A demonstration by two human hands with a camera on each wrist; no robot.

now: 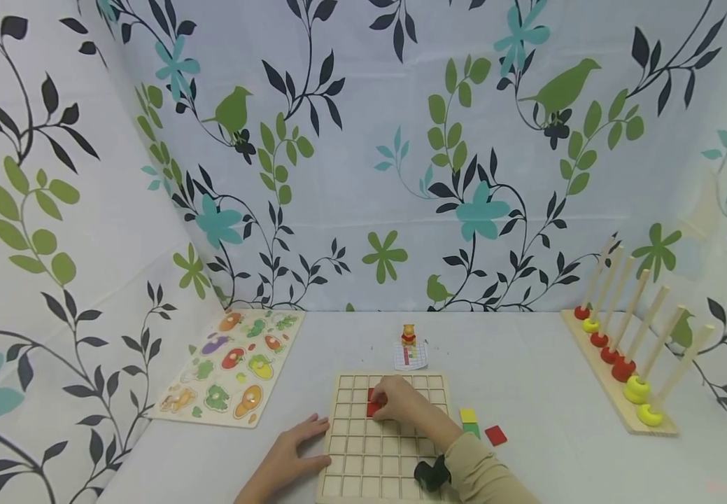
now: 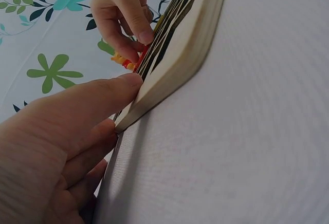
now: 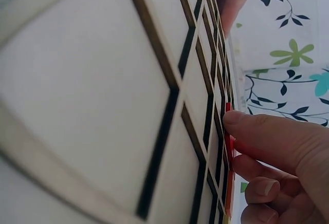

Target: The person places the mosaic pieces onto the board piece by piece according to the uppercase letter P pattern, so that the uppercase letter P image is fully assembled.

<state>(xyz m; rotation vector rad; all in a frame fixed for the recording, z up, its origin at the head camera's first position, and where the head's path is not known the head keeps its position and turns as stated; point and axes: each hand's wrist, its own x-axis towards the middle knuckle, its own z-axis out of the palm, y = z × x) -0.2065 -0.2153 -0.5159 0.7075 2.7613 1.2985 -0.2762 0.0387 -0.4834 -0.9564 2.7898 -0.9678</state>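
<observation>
A wooden grid board (image 1: 353, 446) lies on the table before me. My right hand (image 1: 401, 400) is over its upper part and pinches a red square tile (image 3: 229, 144) between thumb and fingers, low at the grid. Red also shows in the grid squares (image 1: 371, 396) beside the fingertips, partly hidden by the hand. At the board's left edge rests my left hand (image 1: 290, 448), its fingers fairly straight. In the left wrist view, the left thumb (image 2: 105, 93) touches the board's rim, with the other fingers lower along its side.
Right of the board lie a yellow tile (image 1: 468, 416), a green tile (image 1: 471, 430) and a red tile (image 1: 496, 435). Behind it stands a small bear figure (image 1: 408, 334) by a pattern card (image 1: 411, 355). A vegetable puzzle (image 1: 231, 378) lies left, a peg stand (image 1: 615, 378) right.
</observation>
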